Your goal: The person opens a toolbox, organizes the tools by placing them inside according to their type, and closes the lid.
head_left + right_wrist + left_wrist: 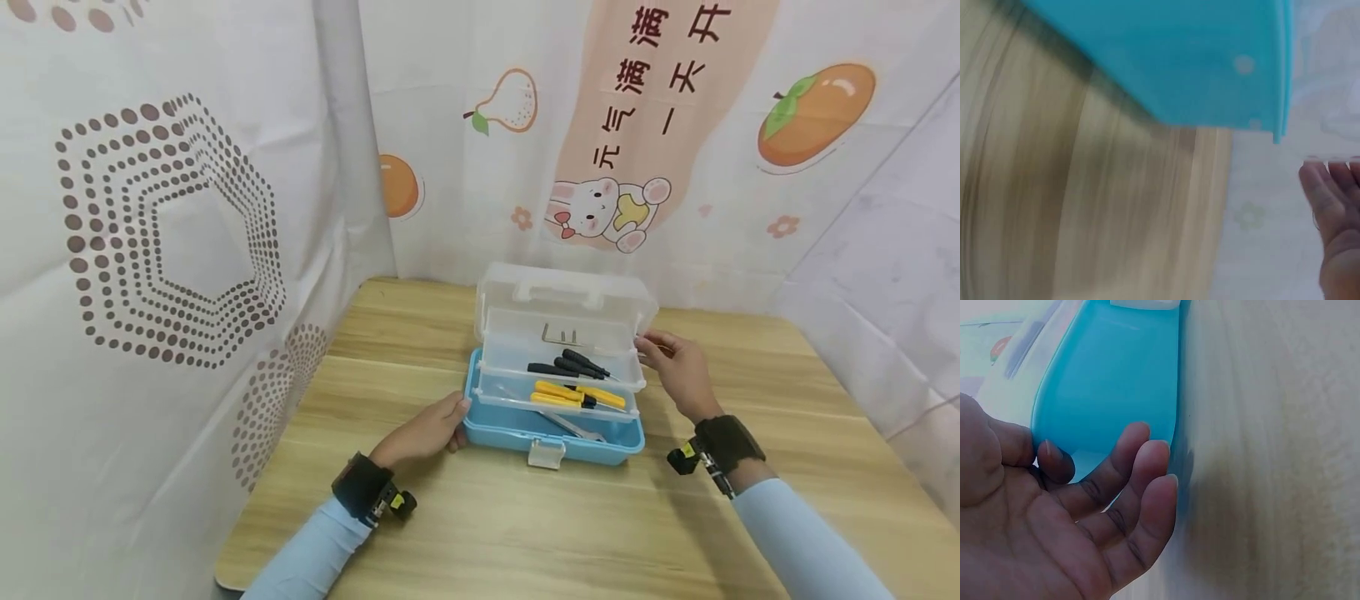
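A toolbox [506,437] with a light blue base stands on the table, its clear lid [562,287] raised and two clear trays fanned out above the base. My left hand [427,429] grips the base's left end; in the left wrist view, bent fingers [1157,462] lie along its corner. At the box's right side, my right hand [678,367] pinches a clear plastic edge; I cannot tell whether lid or tray. Hex keys [558,336] and black-handled screwdrivers [581,362] lie in the upper tray, yellow-handled tools [558,398] in the lower. A wrench [573,427] lies in the base.
The wooden table [510,533] extends around the box. White printed curtains [450,233] hang behind it and on both sides. A clear latch [547,454] hangs at the box's front.
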The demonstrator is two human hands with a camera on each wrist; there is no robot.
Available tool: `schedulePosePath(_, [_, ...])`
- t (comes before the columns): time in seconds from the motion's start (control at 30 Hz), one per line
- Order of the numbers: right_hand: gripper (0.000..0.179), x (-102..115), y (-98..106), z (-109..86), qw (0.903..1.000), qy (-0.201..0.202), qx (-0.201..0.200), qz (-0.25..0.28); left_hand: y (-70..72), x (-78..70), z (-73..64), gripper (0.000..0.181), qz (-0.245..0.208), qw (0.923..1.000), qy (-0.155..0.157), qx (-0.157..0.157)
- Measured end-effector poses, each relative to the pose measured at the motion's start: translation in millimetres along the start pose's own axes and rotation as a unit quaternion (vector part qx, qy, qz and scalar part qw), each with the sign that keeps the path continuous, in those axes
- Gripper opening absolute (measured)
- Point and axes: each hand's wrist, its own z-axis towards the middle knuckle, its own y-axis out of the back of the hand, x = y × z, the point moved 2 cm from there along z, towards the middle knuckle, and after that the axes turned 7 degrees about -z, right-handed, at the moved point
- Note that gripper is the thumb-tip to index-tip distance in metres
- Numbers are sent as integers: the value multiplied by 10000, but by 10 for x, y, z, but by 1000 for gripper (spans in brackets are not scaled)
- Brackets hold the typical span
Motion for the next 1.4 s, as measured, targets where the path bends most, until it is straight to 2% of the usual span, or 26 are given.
schedulePosePath(0.1, [21, 7, 15, -104, 9937, 713, -238, -830, -20, 3, -12, 37, -47, 10000, 55, -7])
schedulePosePath(0.2, [6, 8, 35, -220, 9728, 1508, -474, -1691, -25, -9, -26, 36, -51, 10000, 81, -27])
schedulePosePath(0.37, [37, -3, 35, -409, 9284, 2612, -594, -2576, -2, -15, -24, 37, -63, 9999, 80, -64])
schedulePosePath(0.43, [44, -6, 26, -465, 9156, 2886, -502, -2754, 10, -11, -22, 37, -88, 9999, 70, -59])
schedulePosePath(0.5, [51, -1, 15, -507, 9084, 3053, -381, -2831, 22, -7, -22, 36, -132, 9999, 56, -57])
schedulePosePath(0.67, [67, 14, -29, -621, 9064, 3134, -109, -2832, 55, 5, -41, 29, -109, 9995, 152, -261])
schedulePosePath(0.8, [62, -16, -67, -704, 9031, 3189, -46, -2874, 76, 16, -53, 19, -132, 9981, 189, -564])
schedulePosePath(0.83, [61, -22, -73, -719, 9014, 3211, -84, -2903, 80, 8, -56, 26, -156, 9979, 123, -611])
schedulePosePath(0.9, [56, -27, -82, -740, 9000, 3233, -162, -2918, 83, -14, -61, 53, -279, 9976, -79, -625])
schedulePosePath(1.0, [52, -21, -111, -784, 9056, 3085, -246, -2901, 67, -49, -86, 90, -245, 9974, -477, -471])
schedulePosePath(1.1, [46, 56, -119, -831, 9143, 2775, -193, -2945, 45, -87, -101, 103, 109, 9956, -853, -380])
schedulePosePath(1.17, [33, 122, -122, -901, 9166, 2474, -146, -3137, 26, -96, -105, 104, 439, 9932, -979, -456])
schedulePosePath(1.2, [26, 159, -123, -946, 9170, 2292, -65, -3265, 15, -99, -104, 103, 573, 9918, -1010, -535])
schedulePosePath(1.27, [9, 238, -133, -1057, 9234, 1725, 358, -3410, -5, -100, -98, 103, 694, 9899, -1037, -679])
schedulePosePath(1.33, [7, 311, -169, -1181, 9270, 1289, 931, -3396, -19, -106, -102, 101, 722, 9890, -1034, -768])
schedulePosePath(1.4, [6, 387, -251, -1281, 9340, 859, 1668, -3041, -18, -113, -106, 100, 753, 9874, -1132, -811])
